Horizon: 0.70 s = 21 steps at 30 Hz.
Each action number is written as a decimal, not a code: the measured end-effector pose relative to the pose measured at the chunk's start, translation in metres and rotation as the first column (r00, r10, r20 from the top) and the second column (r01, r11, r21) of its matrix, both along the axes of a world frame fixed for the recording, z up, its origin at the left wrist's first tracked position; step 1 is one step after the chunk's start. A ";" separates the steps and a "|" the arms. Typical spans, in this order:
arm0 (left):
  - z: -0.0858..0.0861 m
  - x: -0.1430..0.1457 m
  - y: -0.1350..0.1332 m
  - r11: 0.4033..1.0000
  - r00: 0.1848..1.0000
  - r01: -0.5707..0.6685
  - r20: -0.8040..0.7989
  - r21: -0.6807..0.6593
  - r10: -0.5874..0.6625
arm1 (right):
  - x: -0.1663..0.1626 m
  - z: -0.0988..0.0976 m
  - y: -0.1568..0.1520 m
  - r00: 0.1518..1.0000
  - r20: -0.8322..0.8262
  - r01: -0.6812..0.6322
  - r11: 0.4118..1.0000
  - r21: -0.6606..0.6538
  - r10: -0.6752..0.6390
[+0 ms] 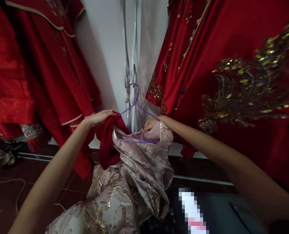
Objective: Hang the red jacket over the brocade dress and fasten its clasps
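A purple hanger [136,101] hangs by its hook from a pale metal strip at the wall. On it is a pink brocade dress [146,162] with shiny gold patterns, its skirt spreading down toward me. A piece of dark red cloth [110,143] lies over the hanger's left end, beside the dress's shoulder. My left hand [101,117] grips the top of this red cloth, thumb hidden. Reaching across the dress's right shoulder, my right hand [152,123] has its fingers curled behind the neckline, near the hanger's right arm. What lies inside those fingers is hidden.
Red garments with pale trim [68,74] hang on the left. On the right hangs a large red garment [190,97] with gold sequin embroidery [244,81]. Pale hanging strips [134,39] run down the wall. Low metal rails [203,180] and a cable [22,191] are near the floor.
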<state>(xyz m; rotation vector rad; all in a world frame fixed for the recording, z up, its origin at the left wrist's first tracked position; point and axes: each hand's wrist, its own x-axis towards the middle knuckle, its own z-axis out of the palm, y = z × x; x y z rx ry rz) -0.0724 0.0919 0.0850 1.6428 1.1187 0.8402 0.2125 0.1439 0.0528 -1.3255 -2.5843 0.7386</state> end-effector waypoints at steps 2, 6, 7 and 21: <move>-0.005 0.002 0.001 1.000 0.996 0.006 0.089 0.003 -0.007 | -0.007 -0.004 0.002 0.993 -0.102 -0.068 0.993 -0.095 0.059; -0.011 0.006 -0.002 1.000 0.977 0.030 0.209 -0.007 -0.028 | -0.022 -0.009 -0.002 0.894 -0.436 -0.279 0.891 -0.358 0.105; -0.011 0.007 -0.003 1.000 0.977 0.029 0.212 -0.002 -0.028 | -0.026 -0.011 -0.004 0.882 -0.460 -0.323 0.847 -0.422 0.107; -0.012 0.003 -0.007 0.989 0.997 0.055 0.042 0.138 -0.062 | -0.028 -0.007 -0.014 0.914 -0.406 -0.035 0.993 -0.113 -0.014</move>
